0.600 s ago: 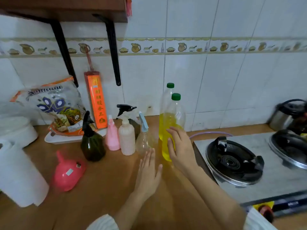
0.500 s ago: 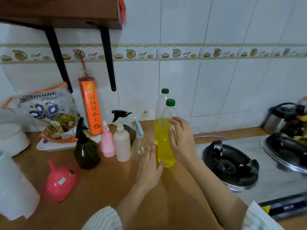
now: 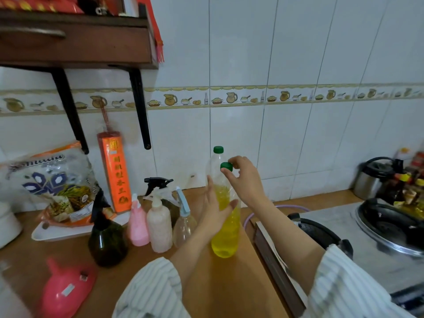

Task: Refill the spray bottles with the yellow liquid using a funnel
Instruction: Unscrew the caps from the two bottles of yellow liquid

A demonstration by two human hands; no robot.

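Bottles crowd the middle of the frame on our wooden desk point(image 3: 229, 290). We hold the front bottle point(image 3: 226, 235), clear plastic and roughly half full of yellow liquid, upright at centre: our left hand point(image 3: 214, 211) wraps its side at the liquid's upper level, grip closed on it with thumb in front and fingers behind, while our right hand point(image 3: 244, 177) pinches its green cap point(image 3: 226, 165) between thumb and fingertips. A second bottle point(image 3: 214, 161) with a green cap stands directly behind, near the tiled wall; what it contains we cannot tell, since the front one hides most of it.

Left of centre stands a cluster of spray bottles: a clear one with a pale blue trigger point(image 3: 184, 222), seemingly holding nothing, just beside our left wrist; a cream one point(image 3: 159, 228); a pink one point(image 3: 137, 222); a dark green one with a black trigger point(image 3: 106, 239) nearest us; another black trigger head point(image 3: 157, 183) pokes up behind them. A pink funnel point(image 3: 65, 292) lies on its side at lower left. A white tray point(image 3: 59, 231) at left carries a printed food bag point(image 3: 49, 182). A gas stove point(image 3: 344, 239) fills the right.
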